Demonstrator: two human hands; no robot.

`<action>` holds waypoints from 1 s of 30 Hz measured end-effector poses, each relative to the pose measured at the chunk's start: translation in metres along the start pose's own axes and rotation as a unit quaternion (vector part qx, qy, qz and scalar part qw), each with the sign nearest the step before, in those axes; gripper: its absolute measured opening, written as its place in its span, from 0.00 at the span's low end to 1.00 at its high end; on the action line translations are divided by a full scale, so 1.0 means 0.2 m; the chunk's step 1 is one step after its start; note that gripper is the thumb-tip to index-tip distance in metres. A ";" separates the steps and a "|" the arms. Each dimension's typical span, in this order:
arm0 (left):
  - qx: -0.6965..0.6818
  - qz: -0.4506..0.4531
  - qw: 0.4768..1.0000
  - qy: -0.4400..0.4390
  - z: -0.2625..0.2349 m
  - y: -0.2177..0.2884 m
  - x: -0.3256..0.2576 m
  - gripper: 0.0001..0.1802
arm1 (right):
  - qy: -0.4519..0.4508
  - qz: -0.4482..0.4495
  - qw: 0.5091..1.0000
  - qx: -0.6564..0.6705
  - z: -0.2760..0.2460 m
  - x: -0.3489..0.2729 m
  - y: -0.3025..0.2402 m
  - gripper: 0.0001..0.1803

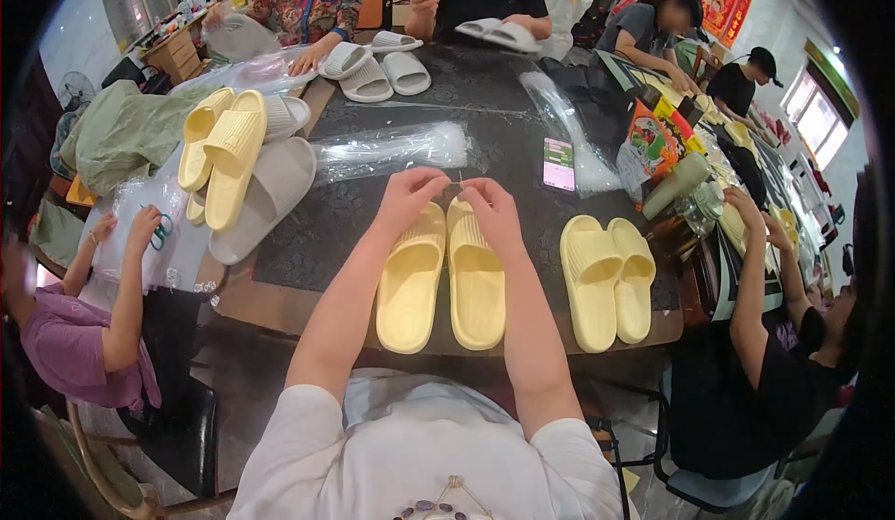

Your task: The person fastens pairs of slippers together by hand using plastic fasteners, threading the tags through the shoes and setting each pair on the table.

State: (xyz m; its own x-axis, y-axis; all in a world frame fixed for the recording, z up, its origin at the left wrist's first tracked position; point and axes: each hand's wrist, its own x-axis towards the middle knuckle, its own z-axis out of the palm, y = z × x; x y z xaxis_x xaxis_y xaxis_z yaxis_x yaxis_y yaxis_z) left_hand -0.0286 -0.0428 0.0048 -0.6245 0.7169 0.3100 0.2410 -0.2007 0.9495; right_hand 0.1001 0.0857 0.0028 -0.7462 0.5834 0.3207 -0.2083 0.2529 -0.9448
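Observation:
Two pale yellow slippers lie side by side before me, toes pointing away: the left slipper (408, 292) and the right slipper (477, 294). Above the toe of the left one, my left hand (408, 203) is closed in a pinch. My right hand (494, 212) pinches likewise over the other toe, its fingertips almost meeting the left ones. Something thin and small shows between the fingertips, too fine to name. Just right of them rests another pair of yellow slippers (593, 278).
Bundles of clear plastic strips (392, 152) and a phone (558, 164) lie beyond my hands. Yellow slippers (235, 152) are stacked on grey ones (270, 198) at left; more grey slippers (365, 80) stand farther back. Bottles (678, 184) stand at right. Co-workers sit around the table.

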 end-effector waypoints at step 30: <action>0.096 0.000 0.992 0.077 0.03 0.01 0.00 0.11 | 0.022 0.032 0.998 -0.055 0.00 0.00 0.03 0.09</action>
State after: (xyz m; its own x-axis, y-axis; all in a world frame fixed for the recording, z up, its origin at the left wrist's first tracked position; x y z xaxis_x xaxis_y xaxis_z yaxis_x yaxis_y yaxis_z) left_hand -0.0242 -0.0397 0.0065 -0.7271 0.6031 0.3279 0.3688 -0.0596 0.9276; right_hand 0.0993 0.0879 -0.0038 -0.7262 0.6345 0.2646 -0.0889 0.2950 -0.9514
